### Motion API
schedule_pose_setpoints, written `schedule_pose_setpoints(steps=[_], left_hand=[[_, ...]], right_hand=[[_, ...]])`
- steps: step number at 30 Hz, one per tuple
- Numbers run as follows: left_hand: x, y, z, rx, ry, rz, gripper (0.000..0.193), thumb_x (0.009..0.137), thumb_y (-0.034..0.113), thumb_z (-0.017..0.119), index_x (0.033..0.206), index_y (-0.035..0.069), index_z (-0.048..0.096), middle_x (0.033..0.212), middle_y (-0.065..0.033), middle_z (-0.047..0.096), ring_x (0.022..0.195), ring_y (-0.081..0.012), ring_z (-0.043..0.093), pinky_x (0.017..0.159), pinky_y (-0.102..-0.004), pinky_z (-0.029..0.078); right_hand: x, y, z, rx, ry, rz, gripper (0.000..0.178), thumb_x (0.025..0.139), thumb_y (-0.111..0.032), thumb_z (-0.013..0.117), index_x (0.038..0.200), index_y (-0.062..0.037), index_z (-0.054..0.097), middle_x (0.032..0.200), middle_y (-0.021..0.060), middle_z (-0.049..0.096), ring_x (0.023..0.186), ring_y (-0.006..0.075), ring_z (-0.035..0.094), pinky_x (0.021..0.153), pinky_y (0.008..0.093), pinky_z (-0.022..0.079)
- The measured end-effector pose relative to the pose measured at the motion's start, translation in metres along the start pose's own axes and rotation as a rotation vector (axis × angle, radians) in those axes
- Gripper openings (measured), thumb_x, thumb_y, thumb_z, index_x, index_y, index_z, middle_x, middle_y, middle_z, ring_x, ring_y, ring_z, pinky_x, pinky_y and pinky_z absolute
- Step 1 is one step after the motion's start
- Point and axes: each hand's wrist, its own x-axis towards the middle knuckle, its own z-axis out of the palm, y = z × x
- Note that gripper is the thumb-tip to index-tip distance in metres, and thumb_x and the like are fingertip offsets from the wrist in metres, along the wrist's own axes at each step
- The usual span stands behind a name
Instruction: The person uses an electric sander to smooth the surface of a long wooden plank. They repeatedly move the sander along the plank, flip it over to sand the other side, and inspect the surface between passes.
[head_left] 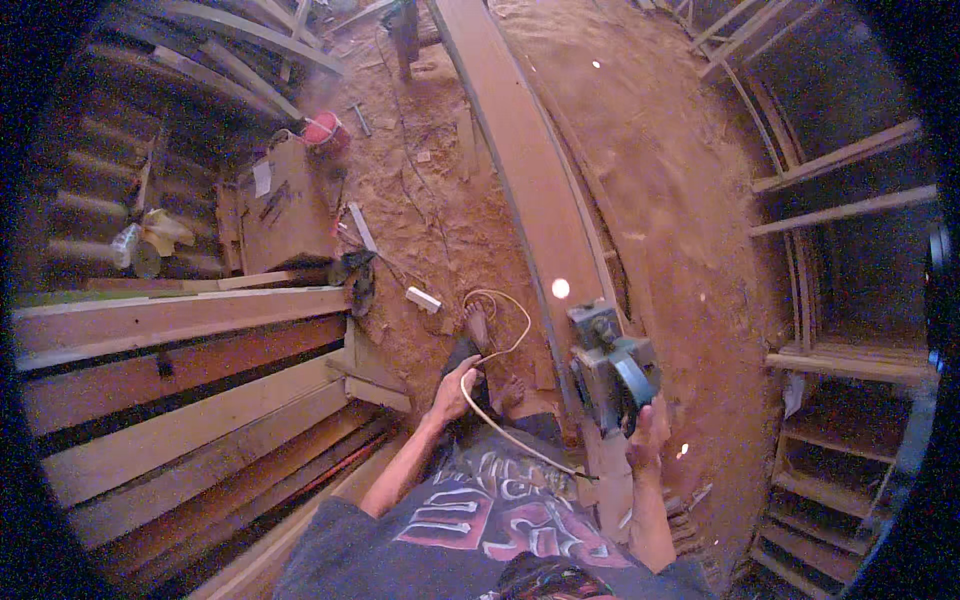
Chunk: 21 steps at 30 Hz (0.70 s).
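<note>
My right hand (648, 438) is closed round the handle of a dark power tool with a blue curved part, which looks like an electric planer (603, 375). The planer rests at the near end of a long reddish-brown plank (530, 165) that runs away from me. In my closed left hand (456, 388) is the tool's pale yellow power cord (512, 436). From that hand the cord loops forward over the ground by my bare feet. The planer's underside and part of the right fingers are hidden.
Stacked boards (190, 405) fill the left side. A white power strip (423, 299) lies on the dusty ground, with a dark cable beyond it. Farther back left stand a cardboard box (290, 205) and a red bucket (324, 130). Wooden framing (850, 365) lines the right.
</note>
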Motion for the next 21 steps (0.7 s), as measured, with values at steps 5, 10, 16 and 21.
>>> schedule_pose_setpoints(steps=[5, 10, 16, 21], left_hand=[[0.000, 0.010, -0.020, -0.113, 0.205, 0.108, 0.046, 0.105, 0.034, 0.043, 0.140, 0.008, 0.055, 0.102, -0.0141, 0.071, 0.095, -0.0268, 0.068, 0.085, -0.0392, 0.053], [0.005, 0.034, -0.045, -0.182, 0.281, 0.122, 0.047, 0.104, 0.032, 0.043, 0.139, 0.003, 0.056, 0.104, -0.0145, 0.072, 0.097, -0.0252, 0.068, 0.088, -0.0386, 0.052], [-0.004, 0.101, -0.076, -0.032, 0.402, 0.266, 0.041, 0.102, 0.033, 0.049, 0.124, 0.002, 0.064, 0.097, -0.0153, 0.073, 0.093, -0.0256, 0.069, 0.084, -0.0389, 0.053], [-0.008, 0.050, -0.052, 0.136, 0.479, 0.178, 0.021, 0.095, 0.016, 0.062, 0.113, 0.005, 0.064, 0.093, -0.0137, 0.073, 0.087, -0.0225, 0.070, 0.076, -0.0376, 0.053]], right_hand=[[0.122, -0.078, 0.027, 0.137, -0.110, 0.059, 0.060, 0.105, -0.058, 0.039, 0.104, -0.0027, 0.063, 0.073, 0.0072, 0.061, 0.062, 0.0210, 0.057, 0.056, 0.0364, 0.045], [0.209, -0.114, 0.047, 0.265, 0.006, 0.005, 0.050, 0.106, -0.053, 0.046, 0.087, -0.0085, 0.060, 0.063, -0.0027, 0.051, 0.052, 0.0089, 0.049, 0.047, 0.0266, 0.038], [0.293, -0.167, 0.051, 0.350, -0.003, -0.024, 0.055, 0.105, -0.056, 0.044, 0.088, -0.0070, 0.063, 0.061, 0.0001, 0.054, 0.048, 0.0117, 0.051, 0.046, 0.0298, 0.041], [0.312, -0.144, 0.076, 0.142, -0.021, -0.028, 0.072, 0.103, -0.063, 0.037, 0.114, 0.0005, 0.069, 0.101, 0.0261, 0.071, 0.099, 0.0435, 0.068, 0.088, 0.0479, 0.051]])
